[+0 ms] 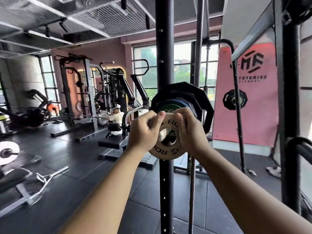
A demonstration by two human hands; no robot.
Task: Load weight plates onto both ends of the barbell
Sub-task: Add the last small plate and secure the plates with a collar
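Both hands hold a small white plate [162,152] just right of the frame's centre, its face toward the camera and its hole open in the middle. The left hand [145,130] grips the rim at 9 o'clock, fingers curled round the edge and thumb lying over the face toward 11. The right hand [190,132] grips at 3 o'clock, fingers wrapped over the rim. A pale shape shows in the hole; it may be a fingertip or the bar's end, the blur leaves it unclear. Just behind the white plate, toward 1 o'clock, plates already sit on the bar: a green plate [168,108] nearest, then a blue plate [183,103], then a large many-sided black plate [199,95]. A black post [164,48] with holes runs from 12 to 6 o'clock behind the hands. At 3 o'clock stands a pink banner [244,119] with a dark logo. At 9 o'clock from the hands, well apart, a person [116,117] sits at a machine on the dark floor [84,166]
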